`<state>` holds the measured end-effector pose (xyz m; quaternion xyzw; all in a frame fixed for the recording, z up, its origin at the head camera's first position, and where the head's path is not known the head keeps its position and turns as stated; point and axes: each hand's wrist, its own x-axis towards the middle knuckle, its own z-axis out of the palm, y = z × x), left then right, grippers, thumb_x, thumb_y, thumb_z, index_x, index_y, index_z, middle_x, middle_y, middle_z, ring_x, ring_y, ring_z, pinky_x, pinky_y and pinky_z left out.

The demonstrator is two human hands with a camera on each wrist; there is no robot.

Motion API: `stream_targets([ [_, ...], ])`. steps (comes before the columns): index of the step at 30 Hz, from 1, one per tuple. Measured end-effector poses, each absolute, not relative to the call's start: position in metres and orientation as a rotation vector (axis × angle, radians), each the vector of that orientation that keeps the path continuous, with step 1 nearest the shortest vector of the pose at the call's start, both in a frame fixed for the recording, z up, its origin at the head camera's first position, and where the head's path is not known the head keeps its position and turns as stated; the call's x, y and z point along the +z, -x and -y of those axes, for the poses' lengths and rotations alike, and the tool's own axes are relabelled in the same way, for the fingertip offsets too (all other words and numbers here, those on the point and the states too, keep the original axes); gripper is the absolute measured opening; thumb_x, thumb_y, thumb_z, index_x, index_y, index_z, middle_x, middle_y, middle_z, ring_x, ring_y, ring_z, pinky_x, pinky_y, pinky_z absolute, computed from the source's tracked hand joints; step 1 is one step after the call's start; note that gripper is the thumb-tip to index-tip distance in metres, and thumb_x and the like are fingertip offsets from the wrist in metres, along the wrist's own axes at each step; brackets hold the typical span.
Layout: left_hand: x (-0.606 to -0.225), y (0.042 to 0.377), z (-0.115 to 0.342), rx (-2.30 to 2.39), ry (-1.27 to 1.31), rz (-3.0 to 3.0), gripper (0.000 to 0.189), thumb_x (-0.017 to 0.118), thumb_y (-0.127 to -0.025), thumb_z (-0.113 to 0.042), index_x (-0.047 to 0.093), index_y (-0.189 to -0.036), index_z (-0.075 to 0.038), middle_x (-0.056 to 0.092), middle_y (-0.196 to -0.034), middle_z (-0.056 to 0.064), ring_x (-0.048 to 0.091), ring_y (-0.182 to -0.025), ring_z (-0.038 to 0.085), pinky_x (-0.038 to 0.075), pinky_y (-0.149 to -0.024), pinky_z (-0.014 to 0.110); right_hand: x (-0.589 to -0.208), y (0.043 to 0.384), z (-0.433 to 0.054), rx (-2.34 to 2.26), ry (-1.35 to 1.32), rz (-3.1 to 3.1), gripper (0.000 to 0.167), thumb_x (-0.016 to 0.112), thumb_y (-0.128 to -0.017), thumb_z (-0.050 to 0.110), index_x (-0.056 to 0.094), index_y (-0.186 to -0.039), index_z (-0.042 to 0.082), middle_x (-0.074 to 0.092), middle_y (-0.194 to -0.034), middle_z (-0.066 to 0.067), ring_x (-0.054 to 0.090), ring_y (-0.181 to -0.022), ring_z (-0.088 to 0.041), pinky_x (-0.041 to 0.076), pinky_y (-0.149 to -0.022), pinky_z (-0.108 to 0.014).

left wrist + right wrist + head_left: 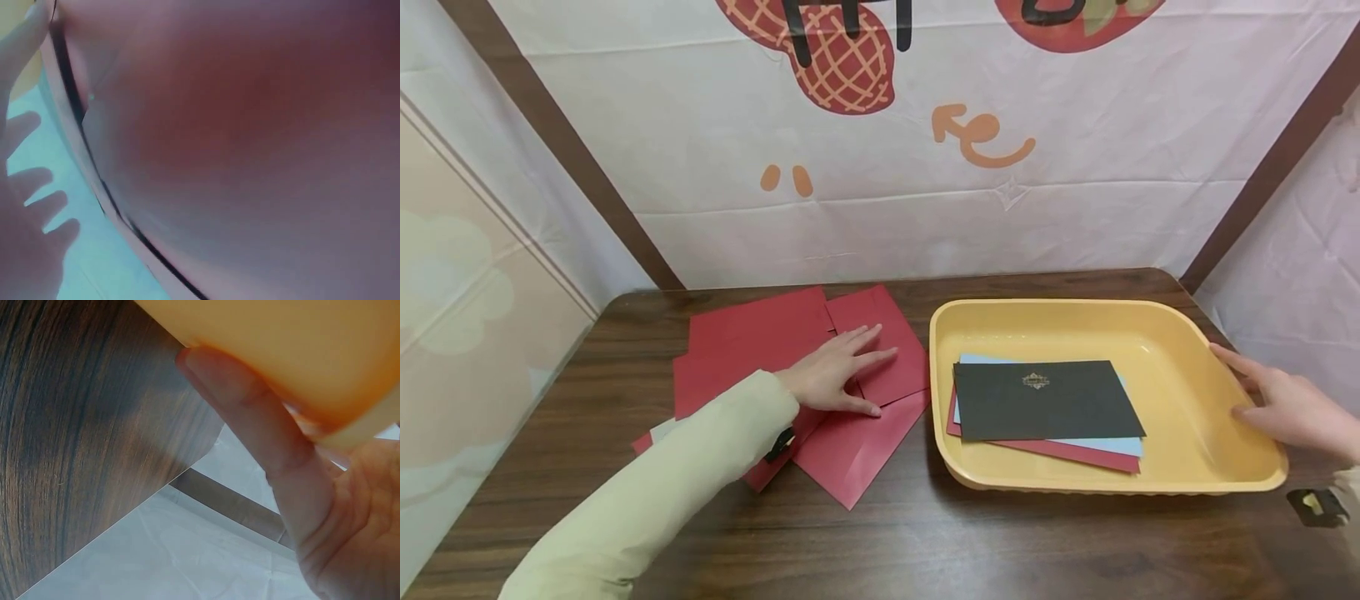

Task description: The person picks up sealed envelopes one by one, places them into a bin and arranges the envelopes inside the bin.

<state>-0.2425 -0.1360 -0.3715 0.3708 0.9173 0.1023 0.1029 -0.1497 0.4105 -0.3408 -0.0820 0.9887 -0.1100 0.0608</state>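
My left hand (838,375) rests with spread fingers on several overlapping red envelopes (752,333) at the left of the table. In the left wrist view its surroundings are blurred. On the right, my right hand (1292,408) grips the side rim of a yellow plastic tray (1195,417). Close up in the right wrist view, the thumb (250,412) presses along the tray wall. Inside the tray lies a small stack: a black envelope (1048,404) with gold print on top, a light blue one (1131,447) below, and a red one (1075,456) under that.
A dark wood-grain table (865,550) carries everything. Behind it hangs a pale printed cloth (887,225), and similar cloth stands at both sides. A white piece (662,430) shows beneath the red pile, near the left forearm.
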Motion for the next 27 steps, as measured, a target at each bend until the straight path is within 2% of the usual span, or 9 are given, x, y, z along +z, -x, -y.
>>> stream_targets([
  [3,-0.369,0.247,0.135,0.258,-1.031,-2.664,0.094,0.071,-0.076,-0.059,0.026,-0.152,-0.025,0.007,-0.161,0.012,0.004,-0.148,0.035,0.010,-0.117,0.055,-0.341,0.150,-0.410,-0.336,0.251,-2.994,0.090,0.067,-0.073,0.002,0.014,-0.144,-0.013,0.062,-0.096,-0.038,0.064,-0.072,-0.034,0.044,-0.057,-0.035],
  [5,-0.369,0.248,0.136,0.246,-0.993,-2.640,0.096,0.071,-0.076,-0.059,0.024,-0.153,-0.025,0.007,-0.161,0.012,0.002,-0.148,0.036,0.008,-0.117,0.055,-0.341,0.149,-0.410,-0.338,0.250,-2.995,0.090,0.067,-0.073,0.002,0.014,-0.144,-0.013,0.063,-0.095,-0.037,0.063,-0.069,-0.030,0.043,-0.056,-0.034],
  [11,-0.375,0.246,0.137,0.210,-0.921,-2.647,0.095,0.066,-0.078,-0.064,0.024,-0.153,-0.026,0.010,-0.161,0.012,0.006,-0.148,0.037,0.011,-0.118,0.053,-0.340,0.148,-0.408,-0.348,0.237,-2.988,0.089,0.066,-0.074,0.002,0.013,-0.144,-0.013,0.062,-0.097,-0.038,0.059,-0.063,-0.021,0.041,-0.054,-0.031],
  [15,-0.377,0.241,0.134,0.176,-0.875,-2.693,0.095,0.063,-0.077,-0.069,0.024,-0.153,-0.027,0.012,-0.161,0.012,0.009,-0.147,0.038,0.013,-0.118,0.051,-0.339,0.148,-0.408,-0.349,0.222,-2.987,0.089,0.065,-0.074,0.002,0.013,-0.145,-0.013,0.061,-0.098,-0.040,0.058,-0.062,-0.019,0.041,-0.053,-0.029],
  [20,-0.380,0.233,0.127,0.089,-0.837,-2.762,0.094,0.057,-0.078,-0.073,0.026,-0.152,-0.023,0.017,-0.159,0.017,0.017,-0.145,0.041,0.021,-0.117,0.048,-0.340,0.148,-0.409,-0.337,0.222,-2.989,0.088,0.065,-0.074,0.002,0.013,-0.144,-0.013,0.062,-0.097,-0.039,0.058,-0.061,-0.019,0.041,-0.054,-0.031],
  [27,-0.384,0.221,0.114,0.016,-0.725,-2.833,0.093,0.048,-0.082,-0.075,0.025,-0.153,-0.019,0.021,-0.156,0.023,0.022,-0.142,0.045,0.020,-0.117,0.048,-0.341,0.148,-0.409,-0.336,0.236,-2.994,0.088,0.066,-0.074,0.003,0.015,-0.144,-0.014,0.062,-0.097,-0.038,0.057,-0.062,-0.019,0.042,-0.055,-0.032],
])
